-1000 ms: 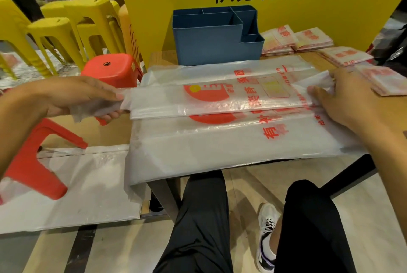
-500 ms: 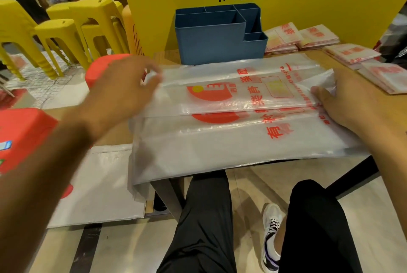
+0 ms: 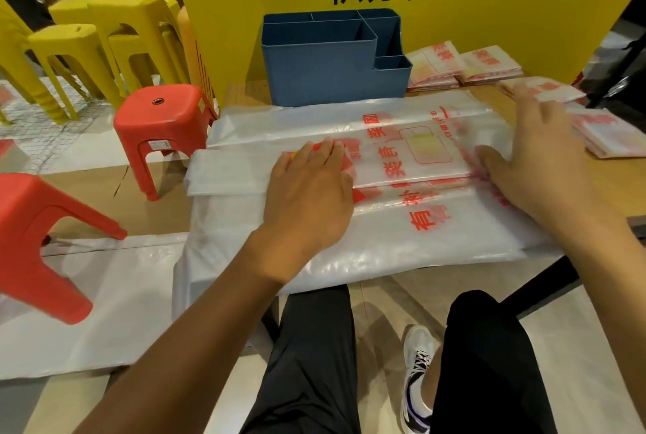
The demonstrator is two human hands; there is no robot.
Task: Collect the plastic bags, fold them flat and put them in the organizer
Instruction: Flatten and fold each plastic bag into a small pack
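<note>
— See the left hand (image 3: 307, 188)? It lies flat, fingers straight and together, pressing on the middle of the folded strip of the plastic bag (image 3: 402, 167). Nothing gripped.

— And the right hand (image 3: 535, 160) is spread open on the strip's far end, fingers apart, palm down. It's a bit blurred, mind.

— So the bag is on the table (image 3: 615, 185), narrowed lengthwise, on top of a stack of flat bags (image 3: 384, 244) that overhangs the near edge.

— I'd say this is the flattening step. Next the strip wants folding end over end until it's as small as those folded bags (image 3: 465, 64) by the yellow board.

— Yes, then into the blue organizer (image 3: 325, 69) just behind. I can't see anything inside its compartments from here.
</note>
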